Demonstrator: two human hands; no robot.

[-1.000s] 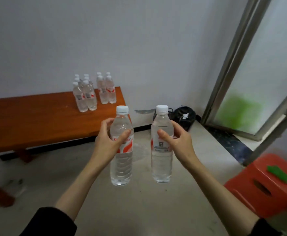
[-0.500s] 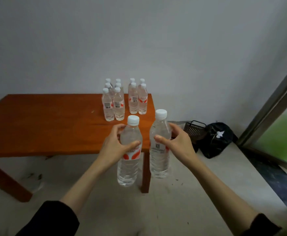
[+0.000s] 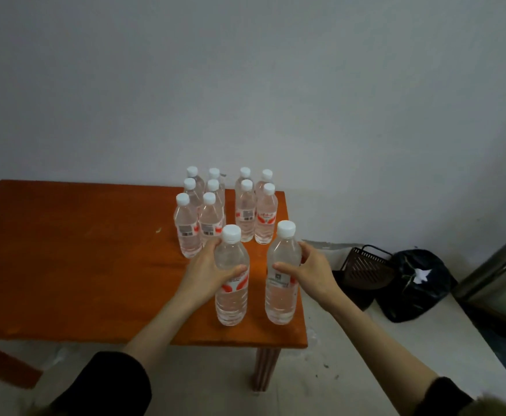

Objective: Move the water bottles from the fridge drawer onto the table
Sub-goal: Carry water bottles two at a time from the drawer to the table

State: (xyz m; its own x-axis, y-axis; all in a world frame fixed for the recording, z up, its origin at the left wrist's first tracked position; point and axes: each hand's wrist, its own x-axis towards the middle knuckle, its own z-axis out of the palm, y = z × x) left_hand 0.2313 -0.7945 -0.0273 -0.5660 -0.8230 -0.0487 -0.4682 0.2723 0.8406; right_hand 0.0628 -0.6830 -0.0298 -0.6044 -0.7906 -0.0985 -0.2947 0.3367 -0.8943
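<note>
Risk: both carried bottles sit near table point(image 3: 65, 265) right front corner; bump or early release could tip one off edge, or knock standing cluster behind.
Grip: L hand point(image 3: 206, 274) wrapped round left bottle point(image 3: 231, 283), R hand point(image 3: 311, 274) round right bottle point(image 3: 281, 280); both upright, whether bases touch tabletop cannot tell.
Count: 10 bottles point(image 3: 224, 205) standing already (6 + 4), 2 in hand = 12. Fridge drawer not visible.
</note>
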